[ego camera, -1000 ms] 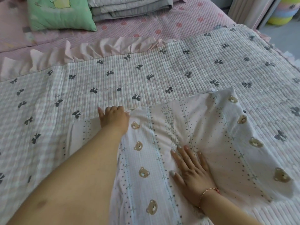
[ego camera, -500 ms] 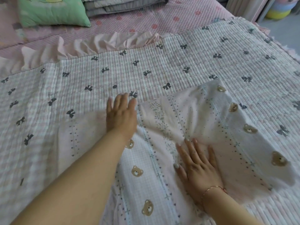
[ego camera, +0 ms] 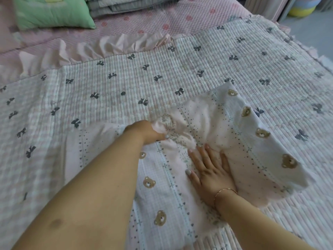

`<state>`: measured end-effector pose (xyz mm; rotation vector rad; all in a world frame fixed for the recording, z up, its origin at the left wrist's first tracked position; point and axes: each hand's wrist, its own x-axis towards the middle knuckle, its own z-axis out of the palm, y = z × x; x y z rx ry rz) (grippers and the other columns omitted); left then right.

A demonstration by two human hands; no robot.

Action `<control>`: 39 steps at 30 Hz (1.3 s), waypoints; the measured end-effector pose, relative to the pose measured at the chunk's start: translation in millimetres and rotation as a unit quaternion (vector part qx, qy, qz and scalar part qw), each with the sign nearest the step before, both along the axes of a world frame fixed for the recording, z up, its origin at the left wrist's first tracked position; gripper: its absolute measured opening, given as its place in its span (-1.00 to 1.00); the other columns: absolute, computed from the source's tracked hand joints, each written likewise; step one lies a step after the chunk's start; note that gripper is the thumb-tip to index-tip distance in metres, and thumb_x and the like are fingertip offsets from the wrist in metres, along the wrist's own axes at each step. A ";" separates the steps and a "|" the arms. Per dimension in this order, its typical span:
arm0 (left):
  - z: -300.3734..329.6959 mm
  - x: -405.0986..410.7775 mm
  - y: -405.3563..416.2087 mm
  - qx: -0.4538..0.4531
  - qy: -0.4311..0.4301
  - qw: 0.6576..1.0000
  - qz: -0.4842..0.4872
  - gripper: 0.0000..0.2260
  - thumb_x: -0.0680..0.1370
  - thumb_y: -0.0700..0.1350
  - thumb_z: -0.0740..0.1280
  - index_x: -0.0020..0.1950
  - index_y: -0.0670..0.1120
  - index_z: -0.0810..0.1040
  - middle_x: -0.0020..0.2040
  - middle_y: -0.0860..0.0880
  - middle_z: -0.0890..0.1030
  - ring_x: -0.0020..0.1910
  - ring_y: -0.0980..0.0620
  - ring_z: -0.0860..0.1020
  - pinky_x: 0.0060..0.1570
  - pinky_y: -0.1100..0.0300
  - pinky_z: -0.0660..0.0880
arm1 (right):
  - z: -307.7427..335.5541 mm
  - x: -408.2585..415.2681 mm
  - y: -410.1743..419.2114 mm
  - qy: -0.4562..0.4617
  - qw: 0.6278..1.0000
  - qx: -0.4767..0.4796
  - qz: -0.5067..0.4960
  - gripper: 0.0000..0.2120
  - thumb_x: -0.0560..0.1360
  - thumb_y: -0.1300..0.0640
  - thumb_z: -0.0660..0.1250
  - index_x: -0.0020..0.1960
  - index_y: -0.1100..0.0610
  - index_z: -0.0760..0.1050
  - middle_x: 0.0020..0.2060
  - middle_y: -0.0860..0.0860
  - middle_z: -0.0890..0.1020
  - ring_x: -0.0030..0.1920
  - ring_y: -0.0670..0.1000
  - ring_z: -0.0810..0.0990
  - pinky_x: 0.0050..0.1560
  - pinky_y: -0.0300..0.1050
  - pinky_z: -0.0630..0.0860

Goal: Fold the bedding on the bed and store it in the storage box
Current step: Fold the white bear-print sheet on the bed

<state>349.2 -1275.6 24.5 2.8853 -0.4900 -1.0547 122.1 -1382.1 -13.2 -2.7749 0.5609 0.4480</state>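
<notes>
Bedding covered the whole view: a quilted bedspread (ego camera: 225,73) printed with dark bows lay spread over the bed, its pink ruffle (ego camera: 108,46) along the far edge, and on its near part lay a smaller bear-print pillowcase (ego camera: 252,141), partly folded. Beyond them, on the pink sheet (ego camera: 162,20), sat a green cushion (ego camera: 52,13) beside a folded grey blanket (ego camera: 126,6). The left hand (ego camera: 147,131) had its fingers curled round a bunched fold of the pillowcase, while the right hand (ego camera: 209,172), a thin bracelet (ego camera: 225,192) at its wrist, pressed flat on the cloth with fingers spread straight.
</notes>
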 end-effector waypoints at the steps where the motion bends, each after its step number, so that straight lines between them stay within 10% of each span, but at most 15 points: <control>1: 1.7 -3.8 2.4 -0.014 0.022 1.000 0.016 -0.22 0.25 0.41 0.41 0.31 -0.05 0.49 0.12 -0.05 0.59 -0.07 -0.05 0.59 -0.10 0.10 0.58 | 1.1 -1.6 2.1 0.001 1.000 0.002 -0.006 -0.43 0.51 -0.28 -0.31 0.45 -0.22 -0.43 0.42 -0.18 -0.41 0.39 -0.12 -0.54 0.32 0.01 -0.60; 5: 8.4 -23.9 13.2 -0.046 0.048 0.998 0.023 -0.31 0.35 0.35 0.40 0.29 -0.10 0.51 0.09 -0.07 0.60 0.01 -0.06 0.57 0.09 0.07 0.54 | 10.1 -21.7 26.1 -0.003 0.997 0.044 -0.069 -0.43 0.58 -0.22 -0.18 0.50 -0.16 -0.34 0.48 -0.18 -0.32 0.45 -0.12 -0.43 0.38 -0.04 -0.51; 8: 15.6 -41.5 25.2 -0.064 0.043 0.996 0.044 -0.22 0.34 0.39 0.38 0.36 -0.12 0.46 0.19 -0.08 0.57 0.08 -0.07 0.55 0.08 0.11 0.51 | 23.9 -53.6 65.2 -0.125 0.954 0.058 -0.266 -0.46 0.52 -0.15 0.17 0.46 -0.04 0.22 0.41 -0.05 0.31 0.47 0.05 0.18 0.43 -0.10 0.01; 10: 20.1 -50.7 34.3 -0.083 0.052 0.992 0.075 -0.20 0.33 0.40 0.38 0.35 -0.14 0.45 0.14 -0.08 0.58 0.04 -0.07 0.56 0.06 0.09 0.53 | 40.2 -68.6 88.2 -0.217 0.825 0.117 -0.509 -0.52 0.39 0.04 0.44 0.26 0.14 0.43 0.08 0.07 0.46 0.23 0.17 0.40 0.25 -0.06 0.23; 13: 33.9 -65.3 45.3 -0.138 0.066 0.980 0.127 -0.32 0.37 0.33 0.42 0.25 -0.16 0.47 -0.03 -0.04 0.58 -0.08 -0.03 0.56 -0.03 0.12 0.54 | 43.5 -79.7 109.2 -0.139 0.603 0.282 -0.733 -0.37 0.30 0.05 0.55 0.22 0.22 0.34 0.09 0.13 0.44 0.03 0.11 0.45 0.15 0.00 0.40; 18: 71.8 -92.5 59.7 -0.219 0.110 0.949 0.201 -0.50 0.37 0.22 0.50 0.06 -0.11 0.48 -0.25 -0.04 0.58 -0.39 0.04 0.51 -0.49 0.28 0.38 | 45.9 -75.0 118.3 -0.113 0.436 0.574 -0.684 -0.73 0.47 0.17 0.40 0.13 0.27 0.51 -0.11 0.15 0.64 -0.15 0.14 0.63 -0.23 -0.05 0.57; 25: 150.6 -135.3 105.8 -0.383 0.153 0.841 0.350 -0.66 0.44 0.05 0.48 -0.01 -0.21 0.57 -0.60 0.05 0.44 -0.62 0.08 0.38 -0.46 0.27 0.31 | 139.2 -104.7 69.5 -0.290 0.442 0.610 -0.591 -0.72 0.57 0.26 0.21 0.27 0.16 0.47 0.07 0.13 0.62 0.00 0.12 0.60 0.00 0.05 0.55; 30: 213.3 -163.8 152.8 -0.492 0.166 0.736 0.434 -0.64 0.34 0.01 0.54 0.00 -0.20 0.66 -0.06 -0.23 0.69 -0.10 -0.21 0.68 0.08 -0.23 0.53 | 220.4 -128.0 22.6 -0.336 0.637 0.481 -0.500 -0.85 0.55 0.18 0.26 -0.20 0.16 0.43 -0.17 0.11 0.52 -0.21 0.06 0.47 -0.13 0.00 0.45; 39: 242.9 -200.1 194.8 -0.591 0.193 0.590 0.515 -0.82 0.47 -0.23 0.38 0.06 -0.21 0.59 0.01 -0.22 0.67 0.08 -0.18 0.60 0.02 -0.07 0.54 | 285.4 -97.5 -5.3 -0.338 0.773 0.417 -0.339 -0.79 0.54 0.10 0.26 -0.12 0.27 0.47 -0.27 0.10 0.45 -0.22 0.05 0.40 -0.22 -0.06 0.38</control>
